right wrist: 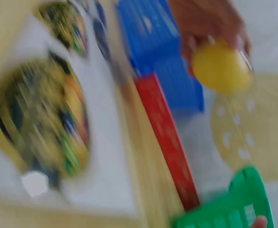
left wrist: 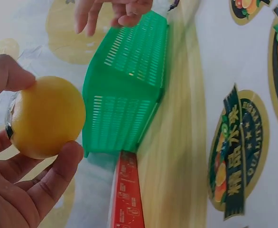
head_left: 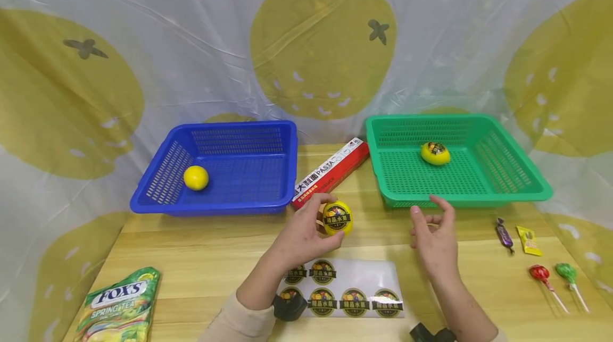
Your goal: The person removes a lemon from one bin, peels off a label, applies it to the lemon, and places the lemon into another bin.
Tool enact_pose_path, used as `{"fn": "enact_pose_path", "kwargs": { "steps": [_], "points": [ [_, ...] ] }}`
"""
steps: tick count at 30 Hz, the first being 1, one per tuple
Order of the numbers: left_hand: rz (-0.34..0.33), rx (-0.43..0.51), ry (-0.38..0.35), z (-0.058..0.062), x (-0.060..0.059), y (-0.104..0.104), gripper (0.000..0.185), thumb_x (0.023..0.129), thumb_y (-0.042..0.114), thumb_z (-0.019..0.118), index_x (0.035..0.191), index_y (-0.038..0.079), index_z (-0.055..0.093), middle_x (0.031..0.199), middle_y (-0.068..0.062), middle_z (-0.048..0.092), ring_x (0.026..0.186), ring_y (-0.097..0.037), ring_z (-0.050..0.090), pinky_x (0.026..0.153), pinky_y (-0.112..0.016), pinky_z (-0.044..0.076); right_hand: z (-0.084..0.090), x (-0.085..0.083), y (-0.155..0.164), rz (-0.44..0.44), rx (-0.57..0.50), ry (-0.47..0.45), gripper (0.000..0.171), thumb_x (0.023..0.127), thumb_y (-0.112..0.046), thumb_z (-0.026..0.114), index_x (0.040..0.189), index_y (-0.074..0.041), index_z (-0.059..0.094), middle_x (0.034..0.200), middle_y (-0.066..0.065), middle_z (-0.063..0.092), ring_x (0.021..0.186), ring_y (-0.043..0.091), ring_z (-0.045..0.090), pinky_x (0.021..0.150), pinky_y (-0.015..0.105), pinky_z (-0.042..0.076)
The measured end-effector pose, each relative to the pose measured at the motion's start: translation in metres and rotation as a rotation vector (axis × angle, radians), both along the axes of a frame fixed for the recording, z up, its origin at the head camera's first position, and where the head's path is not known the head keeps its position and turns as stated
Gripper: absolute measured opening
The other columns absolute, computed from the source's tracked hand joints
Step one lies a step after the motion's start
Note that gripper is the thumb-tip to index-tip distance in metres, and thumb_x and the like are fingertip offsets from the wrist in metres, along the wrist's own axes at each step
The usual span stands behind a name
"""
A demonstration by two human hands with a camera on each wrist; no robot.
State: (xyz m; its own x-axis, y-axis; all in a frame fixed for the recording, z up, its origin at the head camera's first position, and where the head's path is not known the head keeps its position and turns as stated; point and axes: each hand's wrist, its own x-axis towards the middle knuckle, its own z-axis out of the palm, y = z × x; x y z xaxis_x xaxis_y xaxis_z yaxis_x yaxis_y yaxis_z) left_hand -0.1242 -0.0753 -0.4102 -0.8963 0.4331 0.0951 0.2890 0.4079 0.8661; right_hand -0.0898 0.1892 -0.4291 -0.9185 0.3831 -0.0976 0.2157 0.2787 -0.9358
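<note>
My left hand [head_left: 303, 236] grips a yellow lemon [head_left: 338, 218] between thumb and fingers, raised over the table. A round black-and-gold fruit sticker on the lemon faces the head camera; the left wrist view shows mostly the lemon's plain side [left wrist: 51, 118]. My right hand [head_left: 438, 246] hovers in front of the green basket, fingers loosely bent and nothing held. Beneath the hands lies a white sheet [head_left: 371, 273] bearing several more of these stickers. In the green basket [head_left: 460, 197] rests a stickered lemon [head_left: 436, 154]. A lemon [head_left: 196, 177] with no sticker showing sits in the blue basket [head_left: 215, 207].
Between the baskets a red-and-white pasta box [head_left: 330, 174] lies diagonally. A green candy bag [head_left: 119, 305] is at front left. On the right are two wrapped candies, one purple [head_left: 504, 236] and one yellow [head_left: 529, 241], plus a red lollipop [head_left: 540, 273] and a green lollipop [head_left: 566, 272].
</note>
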Motion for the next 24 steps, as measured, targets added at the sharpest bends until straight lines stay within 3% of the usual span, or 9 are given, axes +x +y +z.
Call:
{"fn": "enact_pose_path", "kwargs": {
  "steps": [5, 11, 14, 19, 24],
  "points": [
    [-0.022, -0.014, 0.013, -0.003, 0.0, 0.005, 0.063, 0.083, 0.019, 0.078, 0.139, 0.018, 0.048, 0.132, -0.003, 0.052, 0.094, -0.016, 0.065, 0.077, -0.023, 0.06, 0.003, -0.017, 0.03, -0.121, 0.035, -0.082, 0.08, 0.099, -0.058, 0.053, 0.159, -0.028, 0.009, 0.118, 0.005, 0.043, 0.064, 0.016, 0.06, 0.058, 0.029, 0.053],
    [-0.035, 0.009, 0.035, -0.001, -0.005, 0.015, 0.063, 0.082, 0.018, 0.078, 0.138, 0.019, 0.05, 0.131, 0.0, 0.051, 0.094, -0.015, 0.063, 0.075, -0.024, 0.06, -0.001, -0.027, 0.038, -0.183, -0.005, -0.123, 0.08, 0.098, -0.057, 0.055, 0.157, -0.028, 0.008, 0.114, 0.005, 0.044, 0.062, 0.015, 0.059, 0.057, 0.028, 0.052],
    [-0.058, 0.054, 0.053, 0.006, -0.018, 0.025, 0.064, 0.082, 0.016, 0.078, 0.139, 0.016, 0.05, 0.132, -0.004, 0.052, 0.096, -0.019, 0.064, 0.072, -0.024, 0.06, -0.002, -0.028, 0.038, -0.189, -0.01, -0.125, 0.08, 0.098, -0.057, 0.055, 0.156, -0.029, 0.008, 0.114, 0.004, 0.044, 0.063, 0.014, 0.059, 0.057, 0.028, 0.052],
    [-0.112, 0.131, 0.092, 0.024, -0.048, 0.05, 0.063, 0.083, 0.011, 0.077, 0.139, 0.013, 0.048, 0.131, -0.008, 0.055, 0.097, -0.026, 0.065, 0.072, -0.025, 0.06, -0.003, -0.028, 0.038, -0.184, 0.008, -0.128, 0.081, 0.098, -0.058, 0.055, 0.156, -0.028, 0.008, 0.115, 0.006, 0.045, 0.068, 0.015, 0.057, 0.058, 0.028, 0.05],
    [-0.111, 0.102, 0.148, 0.036, -0.076, 0.085, 0.062, 0.083, 0.017, 0.078, 0.138, 0.016, 0.05, 0.128, -0.004, 0.058, 0.092, -0.02, 0.064, 0.071, -0.023, 0.058, -0.005, -0.028, 0.039, -0.194, -0.01, -0.11, 0.08, 0.098, -0.054, 0.059, 0.156, -0.028, 0.011, 0.116, 0.006, 0.044, 0.07, 0.016, 0.059, 0.059, 0.027, 0.054]
  ]
}}
